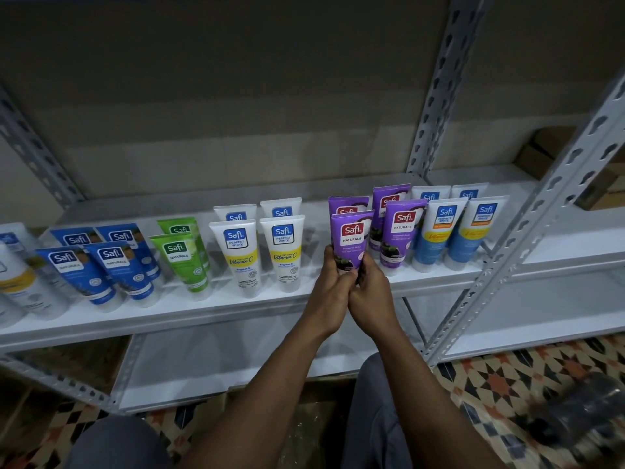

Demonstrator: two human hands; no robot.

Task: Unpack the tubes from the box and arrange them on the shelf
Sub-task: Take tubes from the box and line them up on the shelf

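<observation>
A purple tube [351, 236] stands cap-down at the front of the white shelf [203, 316]. My left hand [329, 289] and my right hand [370, 292] both grip its lower end, fingers curled round it. Behind it stands another purple tube [348, 204], and two more purple tubes [400, 228] stand just to the right. Left of my hands are white tubes [282, 252], green tubes [181, 257] and blue tubes [111, 269]. Right of the purple ones stand white-and-blue tubes [441, 231]. A cardboard box [304, 431] lies on the floor under my arms, mostly hidden.
Grey perforated uprights [527, 238] frame the shelf on the right and back. A lower white shelf board [220, 363] sits below. Cardboard boxes [548, 147] are stacked at the far right. The floor has patterned tiles [507, 384]. My knees show at the bottom.
</observation>
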